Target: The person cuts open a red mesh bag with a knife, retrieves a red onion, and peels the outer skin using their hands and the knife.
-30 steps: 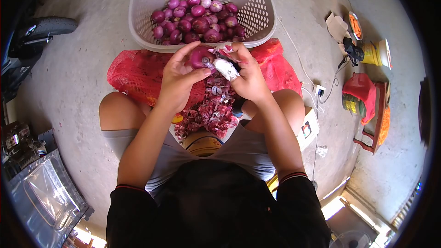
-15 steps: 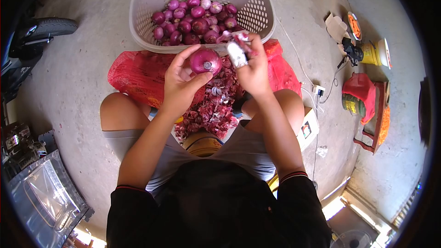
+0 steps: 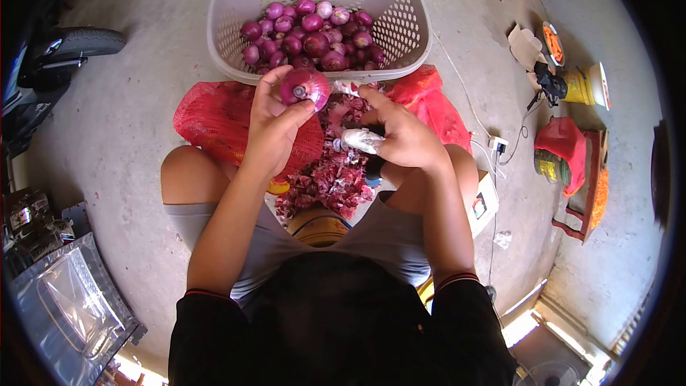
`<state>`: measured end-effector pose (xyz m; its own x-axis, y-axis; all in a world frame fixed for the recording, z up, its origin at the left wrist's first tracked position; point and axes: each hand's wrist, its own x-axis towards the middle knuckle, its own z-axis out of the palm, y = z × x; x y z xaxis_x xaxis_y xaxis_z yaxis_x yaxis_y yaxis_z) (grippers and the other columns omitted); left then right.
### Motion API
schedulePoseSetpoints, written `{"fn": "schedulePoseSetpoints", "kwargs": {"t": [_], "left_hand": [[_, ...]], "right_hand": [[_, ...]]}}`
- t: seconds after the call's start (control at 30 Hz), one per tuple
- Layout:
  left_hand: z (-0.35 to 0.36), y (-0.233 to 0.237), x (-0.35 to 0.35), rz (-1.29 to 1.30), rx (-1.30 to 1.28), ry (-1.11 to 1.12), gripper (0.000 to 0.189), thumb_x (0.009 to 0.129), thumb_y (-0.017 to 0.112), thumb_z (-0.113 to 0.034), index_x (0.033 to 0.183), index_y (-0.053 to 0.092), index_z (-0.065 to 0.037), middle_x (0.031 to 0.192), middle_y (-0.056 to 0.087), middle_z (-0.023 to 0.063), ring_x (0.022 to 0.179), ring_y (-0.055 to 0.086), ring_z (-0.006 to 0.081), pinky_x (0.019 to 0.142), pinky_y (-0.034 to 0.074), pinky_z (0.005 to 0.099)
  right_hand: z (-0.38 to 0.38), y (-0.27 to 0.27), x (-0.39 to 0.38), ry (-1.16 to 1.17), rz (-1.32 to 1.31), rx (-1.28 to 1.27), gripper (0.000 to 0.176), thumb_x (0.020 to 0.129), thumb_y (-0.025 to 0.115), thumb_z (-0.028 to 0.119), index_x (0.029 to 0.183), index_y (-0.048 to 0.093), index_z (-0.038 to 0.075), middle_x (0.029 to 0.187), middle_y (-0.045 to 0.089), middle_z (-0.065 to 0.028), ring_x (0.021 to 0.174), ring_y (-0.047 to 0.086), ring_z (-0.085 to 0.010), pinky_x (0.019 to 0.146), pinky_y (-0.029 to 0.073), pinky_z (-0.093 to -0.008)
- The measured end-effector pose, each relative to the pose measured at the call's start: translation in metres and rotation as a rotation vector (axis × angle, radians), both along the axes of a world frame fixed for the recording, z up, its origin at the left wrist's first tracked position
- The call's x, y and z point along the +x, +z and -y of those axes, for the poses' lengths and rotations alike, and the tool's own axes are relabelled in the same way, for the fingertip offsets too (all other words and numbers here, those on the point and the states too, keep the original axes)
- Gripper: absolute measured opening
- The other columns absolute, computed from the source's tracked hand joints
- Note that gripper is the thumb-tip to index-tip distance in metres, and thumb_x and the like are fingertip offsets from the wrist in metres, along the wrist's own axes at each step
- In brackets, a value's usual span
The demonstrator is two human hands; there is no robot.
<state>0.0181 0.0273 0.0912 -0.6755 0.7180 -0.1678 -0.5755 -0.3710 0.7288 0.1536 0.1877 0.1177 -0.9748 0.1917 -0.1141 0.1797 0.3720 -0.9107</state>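
Note:
My left hand [image 3: 273, 125] grips a red onion [image 3: 305, 90] between thumb and fingers, its pale root end turned toward me. Close by on the right, my right hand [image 3: 409, 131] has its thumb and index finger spread apart. A white wrapping [image 3: 362, 141] covers the thumb. Something white and reddish is at the index fingertip; I cannot make out whether it is wrapping or onion skin. Below both hands lies a heap of onion skins [image 3: 332, 182]. Beyond them, a grey perforated basket [image 3: 236, 64] holds many red onions [image 3: 314, 44].
Red mesh sacks [image 3: 214, 118] lie between basket and knees. A yellowish container [image 3: 318, 229] stands between my legs. Cables and a white power socket [image 3: 498, 144] are on the floor at right, near a yellow bucket [image 3: 582, 86]. A motorbike wheel [image 3: 86, 41] is at left.
My right hand has dropped lower and toward me, away from the onion, and its thumb and index finger have spread. My left hand with the onion has shifted slightly left and up.

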Motion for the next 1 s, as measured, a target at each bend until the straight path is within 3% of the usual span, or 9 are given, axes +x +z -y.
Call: {"fn": "schedulePoseSetpoints", "kwargs": {"t": [0.03, 0.2, 0.3, 0.33, 0.43, 0.93, 1.0], "left_hand": [[0.000, 0.001, 0.001, 0.022, 0.003, -0.012, 0.060, 0.077, 0.059, 0.012, 0.128, 0.035, -0.006, 0.117, 0.050, 0.0108, 0.107, 0.054, 0.0185, 0.094, 0.046, 0.0345], [0.000, -0.002, 0.007, -0.035, 0.004, -0.070, 0.055, 0.081, 0.058, 0.005, 0.130, 0.034, -0.006, 0.121, 0.050, 0.0117, 0.110, 0.053, 0.0213, 0.096, 0.045, 0.0385], [-0.001, 0.003, 0.009, 0.063, 0.036, -0.113, 0.053, 0.082, 0.059, 0.004, 0.128, 0.035, -0.006, 0.121, 0.049, 0.0108, 0.111, 0.053, 0.0203, 0.096, 0.046, 0.0377], [-0.001, 0.004, 0.009, 0.107, 0.049, -0.126, 0.052, 0.082, 0.060, 0.004, 0.127, 0.036, -0.007, 0.121, 0.049, 0.0102, 0.110, 0.053, 0.0193, 0.095, 0.046, 0.0365], [-0.001, 0.004, 0.010, 0.082, 0.057, -0.145, 0.050, 0.083, 0.060, 0.003, 0.127, 0.037, -0.007, 0.121, 0.049, 0.0095, 0.111, 0.053, 0.0187, 0.095, 0.046, 0.0365], [0.000, 0.000, 0.012, 0.033, 0.050, -0.144, 0.047, 0.086, 0.057, -0.003, 0.128, 0.036, -0.006, 0.121, 0.050, 0.0094, 0.112, 0.053, 0.0186, 0.097, 0.046, 0.0361], [0.000, -0.001, 0.012, 0.047, 0.054, -0.143, 0.047, 0.086, 0.057, -0.002, 0.128, 0.037, -0.006, 0.122, 0.050, 0.0094, 0.113, 0.053, 0.0189, 0.097, 0.046, 0.0364]], "right_hand": [[0.000, -0.004, 0.002, -0.026, -0.030, 0.106, 0.063, 0.076, 0.065, 0.007, 0.133, 0.040, 0.001, 0.090, 0.066, -0.0155, 0.083, 0.065, -0.0249, 0.074, 0.048, -0.0307], [0.009, -0.004, -0.008, -0.115, -0.128, 0.084, 0.076, 0.067, 0.064, 0.002, 0.135, 0.030, 0.000, 0.083, 0.063, -0.0155, 0.075, 0.064, -0.0305, 0.066, 0.049, -0.0364], [0.012, -0.010, -0.010, -0.097, -0.165, 0.148, 0.066, 0.076, 0.067, 0.003, 0.133, 0.034, 0.001, 0.077, 0.061, -0.0073, 0.071, 0.057, -0.0136, 0.065, 0.043, -0.0257], [0.013, -0.012, -0.010, -0.114, -0.168, 0.174, 0.061, 0.074, 0.066, 0.003, 0.129, 0.038, 0.002, 0.077, 0.062, -0.0078, 0.071, 0.059, -0.0159, 0.066, 0.044, -0.0266], [0.014, -0.012, -0.013, -0.075, -0.203, 0.185, 0.069, 0.068, 0.065, 0.002, 0.129, 0.034, 0.003, 0.079, 0.061, -0.0138, 0.075, 0.063, -0.0352, 0.063, 0.048, -0.0395], [0.014, -0.016, -0.018, -0.096, -0.226, 0.216, 0.060, 0.069, 0.064, 0.000, 0.121, 0.036, 0.007, 0.082, 0.062, -0.0142, 0.079, 0.063, -0.0384, 0.064, 0.047, -0.0426], [0.015, -0.012, -0.019, -0.092, -0.210, 0.227, 0.053, 0.073, 0.065, 0.000, 0.118, 0.037, 0.005, 0.082, 0.064, -0.0131, 0.078, 0.064, -0.0290, 0.067, 0.046, -0.0344]]}}
